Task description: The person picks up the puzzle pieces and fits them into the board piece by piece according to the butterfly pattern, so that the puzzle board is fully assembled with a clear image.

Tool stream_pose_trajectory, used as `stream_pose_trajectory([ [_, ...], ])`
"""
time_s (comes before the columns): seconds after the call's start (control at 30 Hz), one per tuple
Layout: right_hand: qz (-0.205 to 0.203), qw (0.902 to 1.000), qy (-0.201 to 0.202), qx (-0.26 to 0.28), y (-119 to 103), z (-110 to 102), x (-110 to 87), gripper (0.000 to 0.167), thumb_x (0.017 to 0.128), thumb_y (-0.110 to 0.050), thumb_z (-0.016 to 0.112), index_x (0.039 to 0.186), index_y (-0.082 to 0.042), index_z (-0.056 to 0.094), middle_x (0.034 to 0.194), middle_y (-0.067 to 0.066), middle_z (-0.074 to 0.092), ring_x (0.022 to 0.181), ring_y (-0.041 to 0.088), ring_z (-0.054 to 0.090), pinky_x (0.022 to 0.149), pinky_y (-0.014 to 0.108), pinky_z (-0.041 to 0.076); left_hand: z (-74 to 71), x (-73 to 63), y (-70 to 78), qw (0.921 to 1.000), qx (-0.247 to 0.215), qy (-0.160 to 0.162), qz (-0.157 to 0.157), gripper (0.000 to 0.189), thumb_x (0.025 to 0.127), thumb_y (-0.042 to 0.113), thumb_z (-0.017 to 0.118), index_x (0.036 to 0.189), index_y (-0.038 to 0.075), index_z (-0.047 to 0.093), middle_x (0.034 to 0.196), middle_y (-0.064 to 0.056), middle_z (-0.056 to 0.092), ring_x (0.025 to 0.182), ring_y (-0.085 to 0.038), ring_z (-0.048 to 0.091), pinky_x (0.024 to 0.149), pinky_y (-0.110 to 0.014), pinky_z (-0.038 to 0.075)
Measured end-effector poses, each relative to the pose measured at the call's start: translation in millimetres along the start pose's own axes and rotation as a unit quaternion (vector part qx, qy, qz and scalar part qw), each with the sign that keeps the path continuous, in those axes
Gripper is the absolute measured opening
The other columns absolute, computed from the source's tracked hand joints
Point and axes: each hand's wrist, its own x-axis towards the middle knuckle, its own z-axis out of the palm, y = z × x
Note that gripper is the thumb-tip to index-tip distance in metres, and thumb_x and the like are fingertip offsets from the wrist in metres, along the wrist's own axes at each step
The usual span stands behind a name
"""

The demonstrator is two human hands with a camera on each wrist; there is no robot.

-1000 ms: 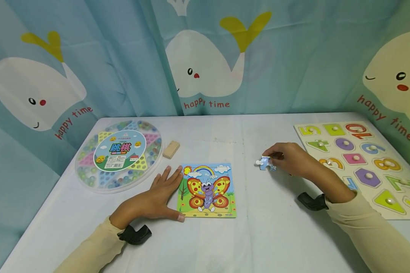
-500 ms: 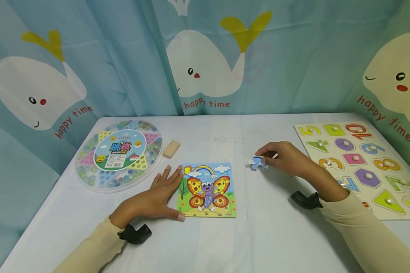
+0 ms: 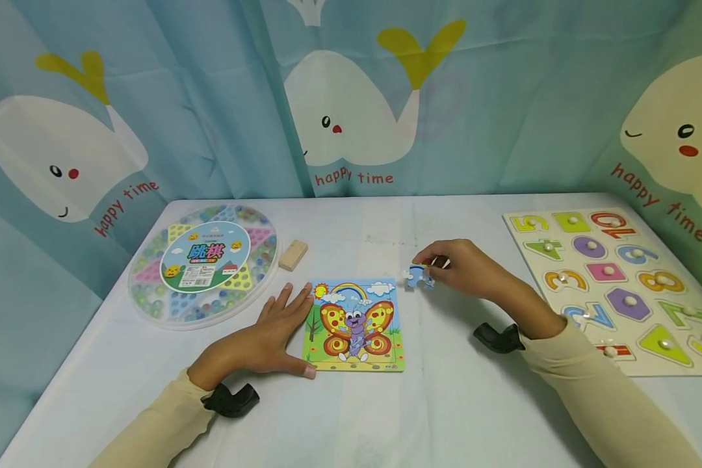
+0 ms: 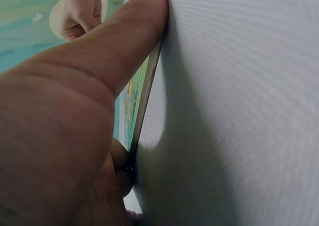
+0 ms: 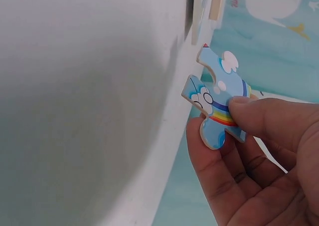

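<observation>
A square butterfly puzzle board (image 3: pixel 357 361) lies flat on the white table. My left hand (image 3: pixel 263 344) rests at its left side with fingers spread, thumb by the near left corner and fingertips by the upper left edge. In the left wrist view, the thumb lies along the board's thin edge (image 4: pixel 144 91). Just off the board's upper right corner, my right hand (image 3: pixel 462 266) pinches a light blue jigsaw piece (image 3: pixel 416 277) between thumb and fingers. The right wrist view shows a rainbow band and white clouds on the piece (image 5: pixel 219 86), held above the table.
A round marble-game box (image 3: pixel 251 292) lies at the back left, with a small wooden block (image 3: pixel 293 255) beside it. On the right, under the reach of my right forearm, lies a number-and-shape peg board (image 3: pixel 628 279). A whale-print curtain (image 3: pixel 503 130) hangs behind the table.
My right hand has moved left with the jigsaw piece, bringing it close to the butterfly board. My left hand and the board have stayed put.
</observation>
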Motion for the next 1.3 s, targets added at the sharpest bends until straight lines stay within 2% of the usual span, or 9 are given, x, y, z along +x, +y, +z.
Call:
stream_pose_trajectory([
  [0.37, -0.014, 0.9993, -0.026, 0.025, -18.6, 10.7, 13.2, 0.019, 0.087, 0.006, 0.064, 0.102, -0.001, 0.072, 0.086, 0.002, 0.067, 0.074, 0.015, 0.058, 0.059, 0.026, 0.047, 0.4, 0.1, -0.5, 1.0000, 0.000, 0.002, 0.003, 0.123, 0.071, 0.060, 0.078, 0.156, 0.006, 0.008, 0.162, -0.002, -0.009, 0.144, -0.027, -0.021, 0.113, -0.054, -0.008],
  [0.53, -0.027, 0.9975, -0.039, 0.052, -30.7, 16.1, 18.2, 0.017, 0.089, 0.003, 0.065, 0.104, -0.002, 0.072, 0.089, 0.005, 0.067, 0.074, 0.015, 0.059, 0.063, 0.028, 0.050, 0.2, 0.2, -0.1, 1.0000, 0.001, 0.004, 0.000, 0.123, 0.070, 0.060, 0.078, 0.156, 0.006, 0.008, 0.162, -0.001, -0.009, 0.144, -0.026, -0.021, 0.114, -0.053, -0.007],
  [1.03, -0.039, 0.9943, -0.075, 0.065, -52.0, 37.9, 33.8, 0.020, 0.089, 0.002, 0.064, 0.107, -0.004, 0.072, 0.098, 0.001, 0.069, 0.081, 0.014, 0.061, 0.070, 0.030, 0.053, -0.4, 0.7, 0.4, 1.0000, -0.002, 0.003, 0.004, 0.122, 0.071, 0.061, 0.077, 0.156, 0.006, 0.009, 0.162, -0.003, -0.008, 0.144, -0.029, -0.021, 0.113, -0.055, -0.008],
  [1.3, -0.044, 0.9926, -0.089, 0.070, -60.0, 50.5, 41.4, 0.018, 0.089, 0.002, 0.064, 0.105, -0.003, 0.072, 0.098, 0.002, 0.069, 0.078, 0.014, 0.059, 0.069, 0.029, 0.052, 0.0, 1.2, 0.4, 1.0000, 0.001, -0.001, -0.001, 0.122, 0.071, 0.061, 0.078, 0.156, 0.006, 0.009, 0.162, -0.003, -0.008, 0.144, -0.028, -0.021, 0.113, -0.055, -0.008],
])
